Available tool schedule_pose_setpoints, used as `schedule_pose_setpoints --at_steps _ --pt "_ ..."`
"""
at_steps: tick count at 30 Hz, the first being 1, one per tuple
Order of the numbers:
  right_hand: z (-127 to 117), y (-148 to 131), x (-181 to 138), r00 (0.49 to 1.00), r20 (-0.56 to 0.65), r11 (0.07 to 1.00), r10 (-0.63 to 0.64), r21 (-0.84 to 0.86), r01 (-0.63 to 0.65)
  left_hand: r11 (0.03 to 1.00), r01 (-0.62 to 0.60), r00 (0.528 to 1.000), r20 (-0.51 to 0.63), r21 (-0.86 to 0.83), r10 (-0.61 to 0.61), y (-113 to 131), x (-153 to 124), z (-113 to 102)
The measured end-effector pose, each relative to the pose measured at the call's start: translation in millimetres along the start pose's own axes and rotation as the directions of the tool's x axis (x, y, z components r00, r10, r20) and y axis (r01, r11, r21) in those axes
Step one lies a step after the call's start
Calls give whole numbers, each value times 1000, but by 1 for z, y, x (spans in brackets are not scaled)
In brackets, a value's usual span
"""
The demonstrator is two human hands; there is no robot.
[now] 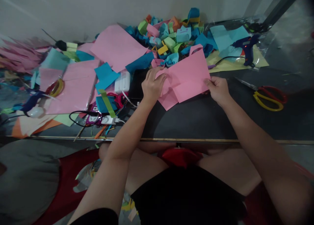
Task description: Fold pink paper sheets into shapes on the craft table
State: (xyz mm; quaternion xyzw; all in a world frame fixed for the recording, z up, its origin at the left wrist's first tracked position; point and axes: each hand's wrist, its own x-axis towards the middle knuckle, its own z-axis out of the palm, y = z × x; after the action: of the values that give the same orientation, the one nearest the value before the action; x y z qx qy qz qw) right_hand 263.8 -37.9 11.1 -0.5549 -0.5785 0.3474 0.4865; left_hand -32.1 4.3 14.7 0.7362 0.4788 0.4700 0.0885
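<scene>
With the left hand [152,84] and right hand [219,90] both pinching the pink paper [190,77] near frame centre, light, even tension should keep its overlapping layers uncreased

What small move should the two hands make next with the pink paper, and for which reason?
Probably smooth the left side of the pink paper: it looks curled beside the left hand, while the right hand pinches the right edge and could steady it.

You have a dim, hazy view; pale streaks cross the wall [73,9] behind the table [196,123], shadow beneath it.
</scene>
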Motion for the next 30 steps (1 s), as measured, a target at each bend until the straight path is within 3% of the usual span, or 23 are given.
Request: schedule_pose_setpoints --at_steps 12,22,26,30 --pt "-4 -10 -4 998 -30 986 -50 -163 44 971 -153 987 67 185 143 -3 3 -2" --pt "-4 -4 -3 1000 3 982 -26 -188 26 970 -115 992 77 215 101 -6 -2 5" --pt "-6 -2 -2 999 -15 968 -50 -248 44 976 -113 993 4 185 114 -4 -2 5" --pt "-8 -4 -2 995 13 941 -98 -324 97 995 -7 1000 27 103 4 -3 0 6"
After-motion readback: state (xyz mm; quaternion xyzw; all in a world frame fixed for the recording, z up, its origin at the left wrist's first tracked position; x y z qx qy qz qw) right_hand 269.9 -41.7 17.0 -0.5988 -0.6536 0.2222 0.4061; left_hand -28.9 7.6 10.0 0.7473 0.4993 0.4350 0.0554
